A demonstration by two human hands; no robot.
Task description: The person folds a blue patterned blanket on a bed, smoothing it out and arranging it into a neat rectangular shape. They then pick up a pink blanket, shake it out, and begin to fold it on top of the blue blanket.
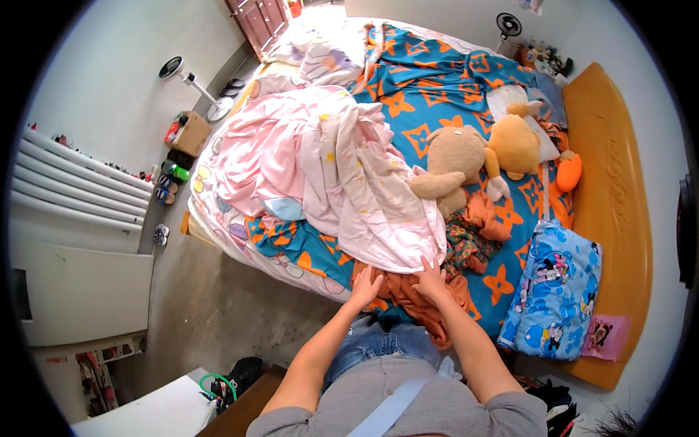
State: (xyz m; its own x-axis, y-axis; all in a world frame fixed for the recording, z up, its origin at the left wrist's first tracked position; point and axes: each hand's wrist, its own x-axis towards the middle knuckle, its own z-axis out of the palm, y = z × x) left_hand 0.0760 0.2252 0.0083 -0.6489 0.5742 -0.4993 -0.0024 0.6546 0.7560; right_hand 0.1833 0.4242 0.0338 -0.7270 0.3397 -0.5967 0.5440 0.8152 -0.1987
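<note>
Both my hands reach over the near edge of the bed. A pale pink and cream quilt (357,197) lies rumpled there, its white-edged corner toward me. My left hand (365,288) is at the quilt's near edge, above a rust-orange cloth (397,290), fingers stretched forward and apart. My right hand (431,282) rests at the quilt's corner, its fingers spread on the pale fabric. Neither hand visibly grips anything, though the undersides of the fingers are hidden. Beside the right hand lies a dark floral cloth (466,244).
A teal and orange patterned sheet (499,288) covers the bed. Plush toys (455,156) lie near the wooden headboard (608,211), with a folded blue cartoon-print quilt (557,291) at the right. A white fan (218,109), a cardboard box (191,133) and shoes (161,234) stand left of the bed.
</note>
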